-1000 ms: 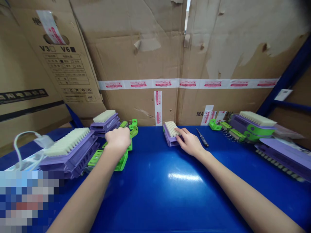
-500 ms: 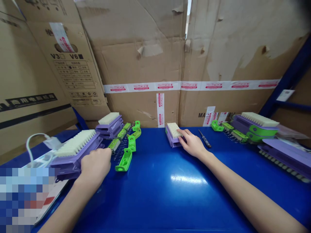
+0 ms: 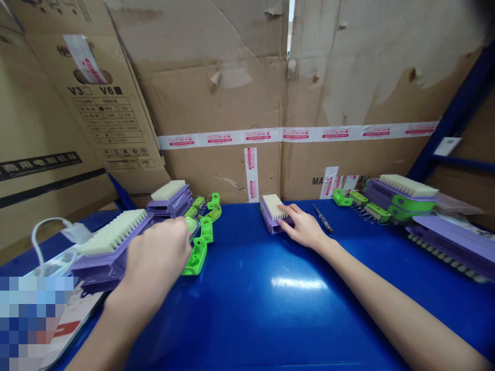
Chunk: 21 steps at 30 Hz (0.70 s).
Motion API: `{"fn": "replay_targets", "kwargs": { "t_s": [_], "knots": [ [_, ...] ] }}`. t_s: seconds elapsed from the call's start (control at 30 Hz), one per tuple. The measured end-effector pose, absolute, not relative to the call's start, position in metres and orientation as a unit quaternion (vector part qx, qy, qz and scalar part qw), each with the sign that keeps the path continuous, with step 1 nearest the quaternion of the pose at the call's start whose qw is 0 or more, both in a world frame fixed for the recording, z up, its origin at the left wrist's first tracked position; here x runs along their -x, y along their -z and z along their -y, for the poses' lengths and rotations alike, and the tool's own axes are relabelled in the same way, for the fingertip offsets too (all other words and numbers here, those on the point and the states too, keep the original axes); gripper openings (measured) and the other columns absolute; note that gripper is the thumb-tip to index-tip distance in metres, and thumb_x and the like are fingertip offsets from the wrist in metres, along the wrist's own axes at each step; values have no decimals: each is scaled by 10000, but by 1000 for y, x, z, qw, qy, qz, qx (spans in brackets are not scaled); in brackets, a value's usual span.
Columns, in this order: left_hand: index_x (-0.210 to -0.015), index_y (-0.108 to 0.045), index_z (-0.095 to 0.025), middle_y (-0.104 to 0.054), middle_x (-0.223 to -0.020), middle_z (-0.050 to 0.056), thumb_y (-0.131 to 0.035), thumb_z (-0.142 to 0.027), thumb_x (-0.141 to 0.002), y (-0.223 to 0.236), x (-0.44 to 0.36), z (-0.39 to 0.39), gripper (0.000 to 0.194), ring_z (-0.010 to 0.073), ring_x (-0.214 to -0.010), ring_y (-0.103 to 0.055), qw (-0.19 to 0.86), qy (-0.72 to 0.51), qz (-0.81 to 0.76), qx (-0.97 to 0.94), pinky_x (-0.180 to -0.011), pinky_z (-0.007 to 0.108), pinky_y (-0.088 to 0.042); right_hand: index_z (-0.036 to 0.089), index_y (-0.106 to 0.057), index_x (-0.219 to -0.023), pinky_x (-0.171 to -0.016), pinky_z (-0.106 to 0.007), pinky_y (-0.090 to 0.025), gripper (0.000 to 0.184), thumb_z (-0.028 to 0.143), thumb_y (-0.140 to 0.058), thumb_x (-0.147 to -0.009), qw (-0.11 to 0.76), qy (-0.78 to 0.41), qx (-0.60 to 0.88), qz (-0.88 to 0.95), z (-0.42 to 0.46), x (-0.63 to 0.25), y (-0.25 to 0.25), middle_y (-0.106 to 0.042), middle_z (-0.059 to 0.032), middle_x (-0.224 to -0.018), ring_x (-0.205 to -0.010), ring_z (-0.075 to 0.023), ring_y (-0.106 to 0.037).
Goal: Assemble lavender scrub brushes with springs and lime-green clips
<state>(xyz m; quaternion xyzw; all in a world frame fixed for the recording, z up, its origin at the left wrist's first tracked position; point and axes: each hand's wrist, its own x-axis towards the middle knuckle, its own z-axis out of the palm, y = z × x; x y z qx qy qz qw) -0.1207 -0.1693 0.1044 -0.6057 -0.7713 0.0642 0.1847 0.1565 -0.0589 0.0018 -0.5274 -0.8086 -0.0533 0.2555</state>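
Note:
My left hand is closed in a fist, blurred by motion, beside the purple brush parts. At its fingertips shows a small green block, partly hidden by the fingers. Just beyond lie bright green plastic end pieces, with more green blocks and small springs farther back. My right hand grips the near right side of a purple brush, whose cream bristles face up. Fingers lie along the bristle edge and the thumb is at its lower front.
Purple brush parts are stacked at left, by a white charger with a cable. A screwdriver lies right of my right hand. More brushes and green pieces stand at right. Cardboard walls the back of the blue table.
My left hand has moved right and slightly up, taking the nearest green block from its row. My right hand stays on the brush. The whole view has shifted slightly.

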Motion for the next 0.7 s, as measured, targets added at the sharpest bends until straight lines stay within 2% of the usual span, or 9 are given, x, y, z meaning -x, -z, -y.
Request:
{"fn": "replay_targets", "kwargs": {
  "t_s": [0.23, 0.43, 0.57, 0.7],
  "knots": [
    [-995, -630, -135, -631, -976, 149, -413, -132, -821, -90, 59, 123, 278, 269, -947, -599, 141, -13, 701, 699, -728, 331, -467, 223, -466, -1282, -759, -298, -474, 490, 482, -483, -866, 259, 52, 513, 817, 57, -161, -3, -555, -82, -1200, -924, -215, -622],
    [-1028, -640, -98, -543, -1121, 186, -503, -60, -759, -69, 30, 79, 305, 271, -1079, -506, 127, -15, 667, 734, -757, 319, -496, 232, -449, -1288, -679, -316, -467, 497, 523, -419, -886, 206, 103, 578, 783, 55, -152, -3, -568, -98, -1149, -829, -232, -642],
    [-1089, -602, -111, -534, -1133, 177, -492, -89, -796, -58, 26, 65, 314, 258, -1062, -518, 109, -10, 654, 749, -785, 338, -495, 215, -456, -1269, -635, -298, -451, 492, 531, -380, -899, 182, 130, 610, 760, 56, -147, -4, -575, -117, -1108, -790, -229, -646],
    [-1128, -549, -122, -572, -1091, 147, -474, -49, -784, -47, 28, 58, 360, 249, -1041, -536, 117, 1, 597, 794, -793, 346, -484, 204, -455, -1258, -600, -288, -435, 480, 519, -372, -905, 180, 143, 631, 741, 55, -147, -4, -580, -114, -1073, -759, -225, -647]
  ]
}}
